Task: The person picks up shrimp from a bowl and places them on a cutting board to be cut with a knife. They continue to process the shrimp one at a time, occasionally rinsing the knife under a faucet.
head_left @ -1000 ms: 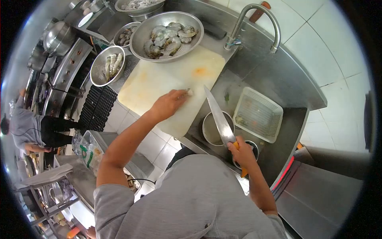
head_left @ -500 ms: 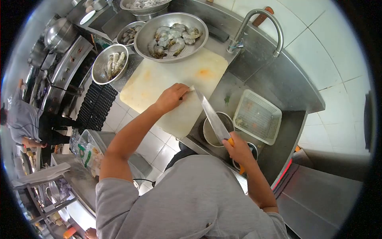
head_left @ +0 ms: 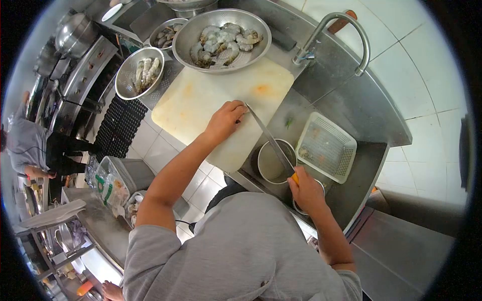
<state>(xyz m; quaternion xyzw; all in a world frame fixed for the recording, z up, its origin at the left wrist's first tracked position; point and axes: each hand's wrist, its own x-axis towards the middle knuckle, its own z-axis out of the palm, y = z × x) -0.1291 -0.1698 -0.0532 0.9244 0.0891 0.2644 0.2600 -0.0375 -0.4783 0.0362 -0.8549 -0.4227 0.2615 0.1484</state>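
My right hand [head_left: 306, 190] grips the yellow handle of a long kitchen knife [head_left: 271, 140]. The blade slants up and left, its tip at the fingers of my left hand [head_left: 226, 121]. That hand is closed over a cutting board [head_left: 201, 95], pinching what looks like a shrimp, mostly hidden; just a pale bit and a dark bit show. Beyond the board, a large perforated metal bowl [head_left: 183, 56] holds several grey shrimp [head_left: 221, 42]. Left of it, a smaller colander [head_left: 120, 83] contains pale shrimp [head_left: 147, 73] laid side by side.
Below the knife, a round container [head_left: 260, 168] stands in the sink, beside a white plastic basket [head_left: 346, 163]. A curved faucet [head_left: 362, 42] rises behind. Another small bowl [head_left: 165, 34] sits at the back. Far left, another person [head_left: 32, 143] stands near the stove.
The knife has turned from showing its broad side to a more edge-on angle, tip still at my left fingers. My left hand stays closed on the board. The whole view has shifted slightly.
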